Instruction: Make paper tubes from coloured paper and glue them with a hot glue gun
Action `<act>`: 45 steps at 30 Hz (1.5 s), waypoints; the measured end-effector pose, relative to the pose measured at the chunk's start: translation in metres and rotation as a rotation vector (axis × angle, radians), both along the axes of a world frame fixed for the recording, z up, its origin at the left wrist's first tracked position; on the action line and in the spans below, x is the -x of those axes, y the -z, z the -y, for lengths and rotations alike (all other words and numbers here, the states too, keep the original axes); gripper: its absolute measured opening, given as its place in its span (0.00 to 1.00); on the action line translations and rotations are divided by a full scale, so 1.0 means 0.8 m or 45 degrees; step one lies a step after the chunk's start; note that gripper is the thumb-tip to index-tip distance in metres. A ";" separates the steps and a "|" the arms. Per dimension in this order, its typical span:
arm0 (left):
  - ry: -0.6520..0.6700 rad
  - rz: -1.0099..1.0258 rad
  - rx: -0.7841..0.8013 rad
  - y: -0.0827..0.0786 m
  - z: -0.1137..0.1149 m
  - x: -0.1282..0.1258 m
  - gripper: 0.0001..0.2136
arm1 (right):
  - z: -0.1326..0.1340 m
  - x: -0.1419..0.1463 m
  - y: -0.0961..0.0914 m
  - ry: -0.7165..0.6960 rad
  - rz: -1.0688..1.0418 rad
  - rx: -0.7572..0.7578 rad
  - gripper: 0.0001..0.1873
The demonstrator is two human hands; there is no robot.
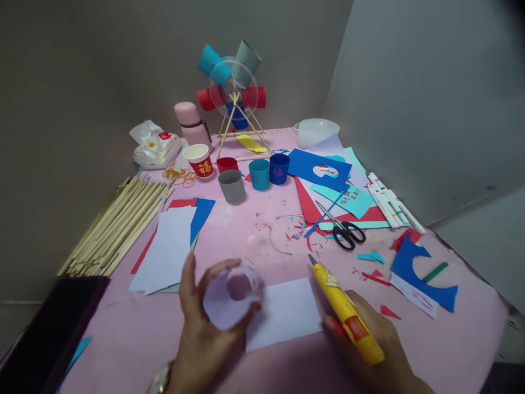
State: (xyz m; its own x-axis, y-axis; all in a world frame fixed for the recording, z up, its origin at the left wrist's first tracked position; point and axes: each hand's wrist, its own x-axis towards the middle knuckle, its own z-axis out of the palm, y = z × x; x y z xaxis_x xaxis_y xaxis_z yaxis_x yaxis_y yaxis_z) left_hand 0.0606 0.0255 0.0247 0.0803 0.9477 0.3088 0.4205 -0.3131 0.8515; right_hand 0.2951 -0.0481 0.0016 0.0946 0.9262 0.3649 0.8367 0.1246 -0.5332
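My left hand (211, 323) is curled around a small white paper cylinder (221, 303), gripping it by the sides with its round opening turned up. Part of its right edge is blurred. In my right hand (365, 328) is a yellow glue gun (344, 306), its dark nozzle pointing up and to the left. Between the two hands a white paper rectangle (287, 312) lies flat on the pink table. Just ahead of the glue gun are a thin curved strip and small red and blue paper scraps (297, 232).
A wheel of coloured cups (235, 93) stands on a stick frame at the back. Several small cups (232, 187) sit before it. Wooden sticks (118, 227), cut papers (168, 246) and a black device (53, 323) lie left; scissors (342, 227), markers (391, 202) and card sheets (301, 164) right.
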 end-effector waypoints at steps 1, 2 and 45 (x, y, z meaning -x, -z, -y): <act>0.088 -0.003 -0.012 0.002 0.012 -0.002 0.45 | 0.000 -0.001 0.000 -0.006 -0.015 0.006 0.08; 0.170 -0.018 -0.016 0.005 0.022 -0.004 0.44 | -0.001 -0.002 0.001 -0.011 -0.023 0.002 0.07; 0.350 -0.126 -0.044 0.026 0.037 -0.010 0.45 | 0.004 0.007 -0.001 0.236 -0.479 0.172 0.08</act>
